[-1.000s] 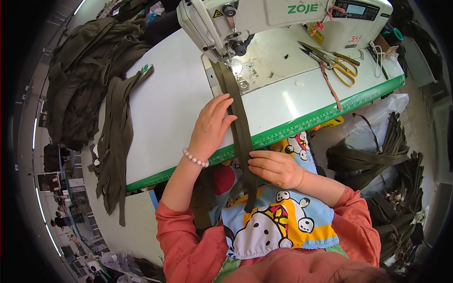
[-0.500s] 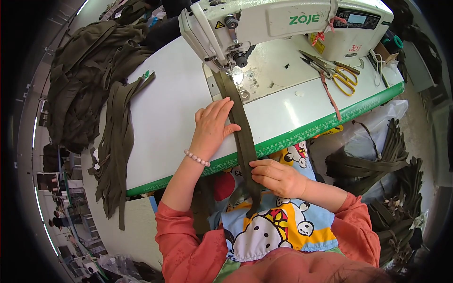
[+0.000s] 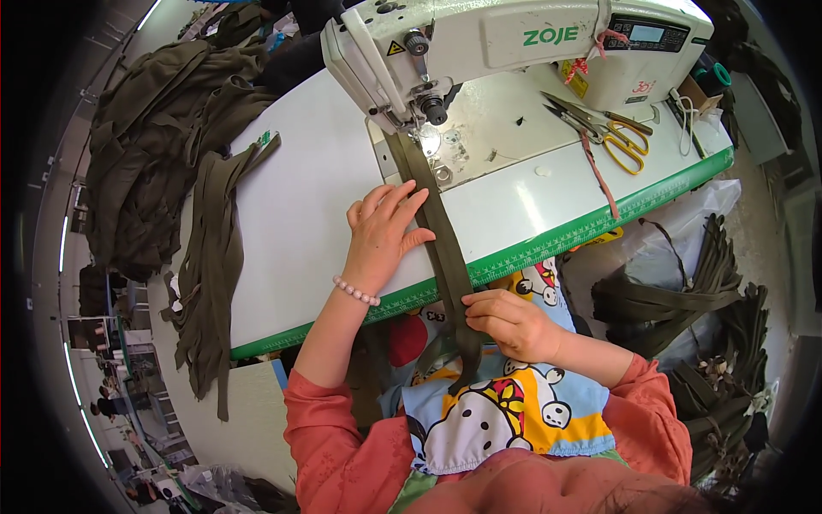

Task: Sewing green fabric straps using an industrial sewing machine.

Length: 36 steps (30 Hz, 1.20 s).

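A long dark olive fabric strip runs from under the needle area of a white sewing machine, over the table's front edge and down to my lap. My left hand lies on the strip with its fingers spread, a little in front of the machine's metal plate. Just past the green edge, my right hand pinches the strip's right side between thumb and fingers. The strip's far end is hidden under the machine head.
Yellow-handled scissors and a thin reddish strip lie right of the needle. A bundle of olive strips hangs over the table's left side, beside a heap of olive fabric. More strips are at right.
My left hand's fingers have spread further apart, the hand barely shifting. My right hand has moved slightly right, with the near part of the strip following.
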Tool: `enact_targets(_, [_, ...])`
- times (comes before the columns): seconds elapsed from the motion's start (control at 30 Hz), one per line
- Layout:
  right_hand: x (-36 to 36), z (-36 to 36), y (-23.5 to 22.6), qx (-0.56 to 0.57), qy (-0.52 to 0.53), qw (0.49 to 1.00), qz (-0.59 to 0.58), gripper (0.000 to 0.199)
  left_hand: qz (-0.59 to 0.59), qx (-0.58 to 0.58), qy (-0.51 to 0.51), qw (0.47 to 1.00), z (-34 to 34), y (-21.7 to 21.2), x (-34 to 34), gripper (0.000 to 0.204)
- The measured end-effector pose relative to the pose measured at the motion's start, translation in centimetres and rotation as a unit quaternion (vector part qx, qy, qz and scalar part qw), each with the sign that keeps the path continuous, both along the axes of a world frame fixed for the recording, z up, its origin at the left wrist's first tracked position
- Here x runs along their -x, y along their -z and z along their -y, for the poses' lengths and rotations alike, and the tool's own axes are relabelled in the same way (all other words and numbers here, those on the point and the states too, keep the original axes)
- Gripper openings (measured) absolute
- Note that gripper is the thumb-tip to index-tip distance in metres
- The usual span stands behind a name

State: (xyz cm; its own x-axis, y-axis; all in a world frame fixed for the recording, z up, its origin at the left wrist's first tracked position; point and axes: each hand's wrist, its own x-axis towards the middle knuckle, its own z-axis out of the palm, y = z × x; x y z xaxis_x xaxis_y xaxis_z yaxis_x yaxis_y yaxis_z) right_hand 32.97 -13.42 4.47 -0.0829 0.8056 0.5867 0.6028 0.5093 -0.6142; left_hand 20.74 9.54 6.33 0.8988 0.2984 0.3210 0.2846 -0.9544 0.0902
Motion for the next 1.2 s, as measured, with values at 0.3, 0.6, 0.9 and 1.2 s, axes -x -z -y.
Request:
enact_targets(0.3, [0.3, -0.3, 1.3, 0.024, 0.002, 0.999, -0.029, 0.04, 0.003, 0.012, 0.003, 1.0, -1.8, -0.2, -1.2, 0.063])
enact_targets(0.6, [0.3, -0.3, 0.2, 0.011, -0.002, 0.999, -0.031, 0.039, -0.02, 0.011, -0.036, 0.999, -2.0, -0.7, -2.1, 0.06])
enact_targets(0.9, [0.2, -0.3, 0.2, 0.025, 0.003, 1.0, -0.017, 0.035, 0.036, 0.022, 0.025, 0.999, 0.6, -0.1, -1.2, 0.045])
enact_targets(1.2, [-0.1, -0.2, -0.4, 0.014, 0.002, 1.0, 0.01, 0.033, 0.043, 0.073, 0.037, 0.996, 2.3, -0.3, -0.1, 0.043])
